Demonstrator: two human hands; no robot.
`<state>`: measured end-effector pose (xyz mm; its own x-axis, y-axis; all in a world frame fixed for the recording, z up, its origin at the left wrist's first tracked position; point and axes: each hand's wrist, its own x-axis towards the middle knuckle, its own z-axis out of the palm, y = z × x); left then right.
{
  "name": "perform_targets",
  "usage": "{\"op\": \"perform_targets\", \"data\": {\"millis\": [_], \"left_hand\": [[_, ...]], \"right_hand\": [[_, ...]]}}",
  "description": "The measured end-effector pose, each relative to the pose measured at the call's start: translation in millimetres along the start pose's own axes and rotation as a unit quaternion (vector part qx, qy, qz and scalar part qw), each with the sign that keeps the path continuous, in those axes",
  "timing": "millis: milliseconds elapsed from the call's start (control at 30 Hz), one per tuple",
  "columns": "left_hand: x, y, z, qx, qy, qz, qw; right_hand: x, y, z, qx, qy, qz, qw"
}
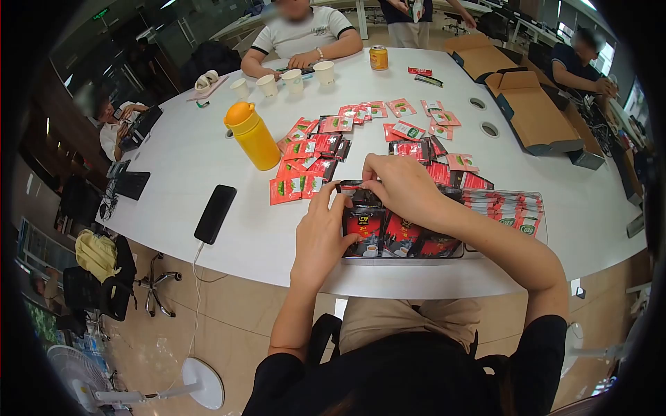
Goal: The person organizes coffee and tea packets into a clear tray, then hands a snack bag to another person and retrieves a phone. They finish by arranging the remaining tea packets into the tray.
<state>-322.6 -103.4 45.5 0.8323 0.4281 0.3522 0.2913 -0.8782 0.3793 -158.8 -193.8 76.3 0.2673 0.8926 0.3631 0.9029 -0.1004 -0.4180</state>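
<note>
Black-and-red coffee packets (400,237) stand in a clear tray (544,225) at the table's near edge. At the tray's left end, my left hand (320,232) has its fingers bent round a dark packet (363,197), with the thumb lower down against the front packets. My right hand (406,186) reaches over the tray from the right and pinches the top of that same dark packet; its fingertips are partly hidden. Red-and-white Cozy sachets (503,208) fill the tray's right part. Loose pink sachets (286,190) and dark red packets (326,144) lie in piles beyond my hands.
A yellow bottle (256,139) and a phone (216,213) with a cable are on the left. Paper cups (293,82) and a can (379,58) stand farther back. Open cardboard boxes (534,111) lie at right. Several people are around the white table (180,152).
</note>
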Motion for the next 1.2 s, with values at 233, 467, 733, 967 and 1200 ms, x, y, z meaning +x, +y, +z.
{"op": "perform_targets", "data": {"millis": [233,467,733,967,1200], "left_hand": [[-2.9,1.4,-1.4,-0.025,-0.002,-0.012,1.0],[-0.3,-2.4,-1.3,-0.032,-0.016,-0.002,0.999],[-2.5,-1.8,-2.3,-0.064,-0.012,-0.037,0.997],[3.6,-1.9,-2.6,-0.078,-0.029,0.0,0.997],[4.5,3.4,1.8,-0.089,0.011,0.046,0.995]], "right_hand": [[-2.3,0.6,-6.6,0.072,0.056,0.026,0.995],[0.6,16.2,-0.1,0.24,0.127,0.032,0.962],[12.0,19.1,-5.4,0.376,0.093,0.113,0.915],[-3.8,16.5,-27.6,0.495,0.135,0.155,0.844],[-28.9,15.8,-41.6,0.56,0.146,0.217,0.786]]}}
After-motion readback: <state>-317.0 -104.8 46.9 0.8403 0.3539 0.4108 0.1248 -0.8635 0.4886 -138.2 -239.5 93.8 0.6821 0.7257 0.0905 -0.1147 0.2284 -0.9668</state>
